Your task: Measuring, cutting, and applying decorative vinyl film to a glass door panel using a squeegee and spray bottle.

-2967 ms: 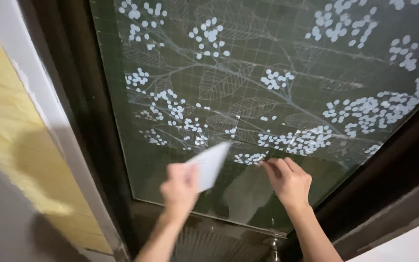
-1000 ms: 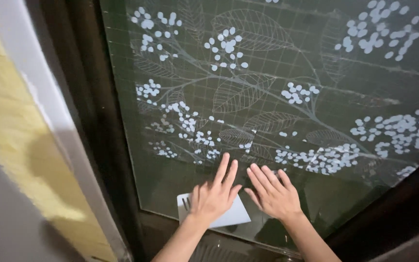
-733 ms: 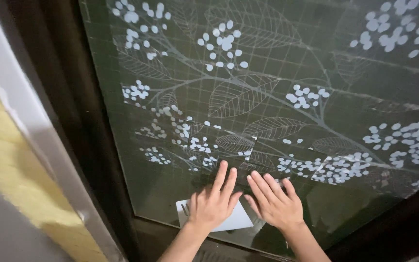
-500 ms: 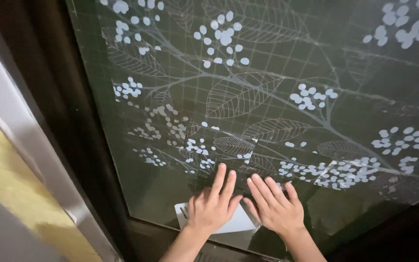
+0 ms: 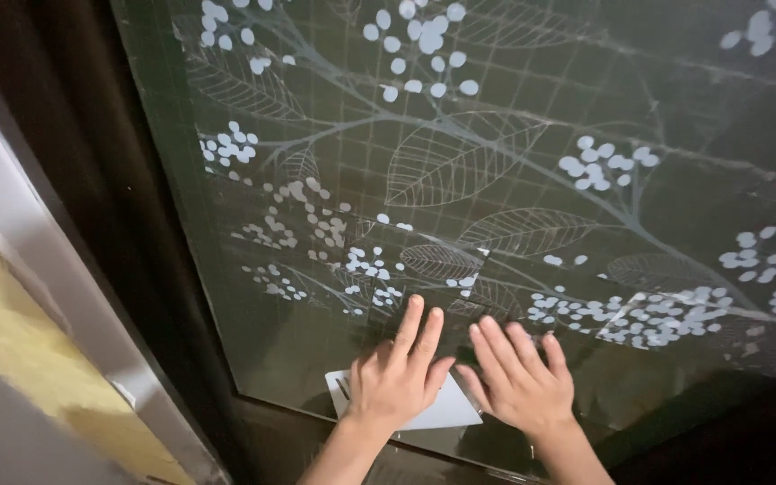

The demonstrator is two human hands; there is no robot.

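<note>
- The left hand [image 5: 397, 382] is open and flat, the fingers straight and a little apart. It holds nothing; the palm presses on a white card [image 5: 446, 409].
- The right hand [image 5: 521, 382] is also open and flat, with the fingers spread and pointing up and to the left. It grips nothing and lies on the film [image 5: 514, 171] of the glass.
- The two hands are just beside each other, the fingers of both pointing away from the person. I cannot tell if they touch each other.
- The card lies flat on the glass, near the lower edge of the pane. Most of it is under the left hand. One corner shows to the left of the wrist, and a larger part shows between the two hands, reaching up to the right hand.
- The film is dark green, with a pattern of white round dots, leaves and thin branches, and a faint grid of lines. It covers the pane above and around the hands.
- A dark frame [image 5: 136, 233] runs down the left side of the glass and along the bottom, under the wrists.
- Left of the frame there is a pale strip [image 5: 38, 269], and further left a yellow wall [image 5: 20, 359].
</note>
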